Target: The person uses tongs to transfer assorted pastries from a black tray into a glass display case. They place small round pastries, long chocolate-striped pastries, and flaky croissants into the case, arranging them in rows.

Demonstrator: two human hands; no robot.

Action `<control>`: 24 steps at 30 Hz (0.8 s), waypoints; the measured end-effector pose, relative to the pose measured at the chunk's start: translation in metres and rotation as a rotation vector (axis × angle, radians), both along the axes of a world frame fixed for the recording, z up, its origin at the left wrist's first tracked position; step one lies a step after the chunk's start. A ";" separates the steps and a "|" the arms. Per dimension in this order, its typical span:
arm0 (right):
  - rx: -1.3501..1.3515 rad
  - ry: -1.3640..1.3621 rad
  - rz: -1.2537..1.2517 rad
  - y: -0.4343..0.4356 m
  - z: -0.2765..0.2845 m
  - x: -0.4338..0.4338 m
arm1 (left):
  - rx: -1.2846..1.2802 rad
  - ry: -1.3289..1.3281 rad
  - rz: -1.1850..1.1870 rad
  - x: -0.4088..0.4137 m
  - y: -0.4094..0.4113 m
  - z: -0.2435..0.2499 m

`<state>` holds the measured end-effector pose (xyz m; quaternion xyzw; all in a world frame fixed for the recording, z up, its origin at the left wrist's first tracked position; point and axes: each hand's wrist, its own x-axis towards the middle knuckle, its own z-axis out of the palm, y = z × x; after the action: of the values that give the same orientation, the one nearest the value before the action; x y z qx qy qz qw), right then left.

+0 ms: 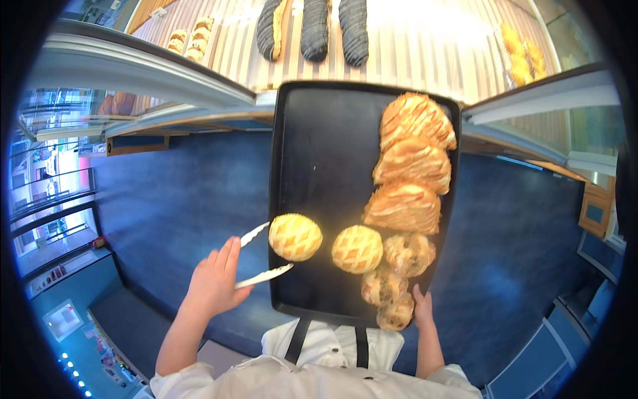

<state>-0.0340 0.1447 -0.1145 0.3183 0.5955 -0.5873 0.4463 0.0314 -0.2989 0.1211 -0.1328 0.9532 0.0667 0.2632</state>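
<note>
My left hand [214, 279] holds a pair of tongs [266, 275], whose two jaws are spread at the left edge of a black baking tray [329, 149]. Beside the jaws lies a round bun with a lattice top [295, 237], near the tray's left rim. A second lattice bun [357, 249] is to its right. My right hand [423, 306] grips the tray's lower right edge. Several golden layered pastries [411, 164] overlap along the right side. Below them are several round rolls with dark bits [409, 254], some in what looks like clear wrap.
Beyond the tray is a display shelf with a slatted wooden surface [413, 60], bearing several black twisted pastries [315, 32]. Smaller pastries [198, 40] stand at its left, and yellow ones [522, 55] at its right. Glass panels [543, 109] flank the opening. The floor [189, 184] is dark.
</note>
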 end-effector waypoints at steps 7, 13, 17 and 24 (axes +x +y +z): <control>0.047 -0.007 -0.066 -0.002 -0.005 -0.001 | 0.214 0.656 0.955 0.107 -0.002 -0.086; 0.162 -0.145 -0.064 -0.008 0.002 -0.011 | 0.539 0.519 1.472 0.115 0.032 -0.171; 0.073 -0.163 -0.082 0.004 -0.012 -0.007 | 0.847 0.600 1.695 0.118 0.049 -0.188; 0.279 -0.313 0.216 -0.017 0.029 -0.034 | 1.093 0.354 1.714 0.135 0.021 -0.198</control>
<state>-0.0677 0.1272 -0.0857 0.3986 0.6251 -0.3916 0.5450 0.1663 -0.2776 -0.0766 -0.6182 0.4030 0.6748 0.0075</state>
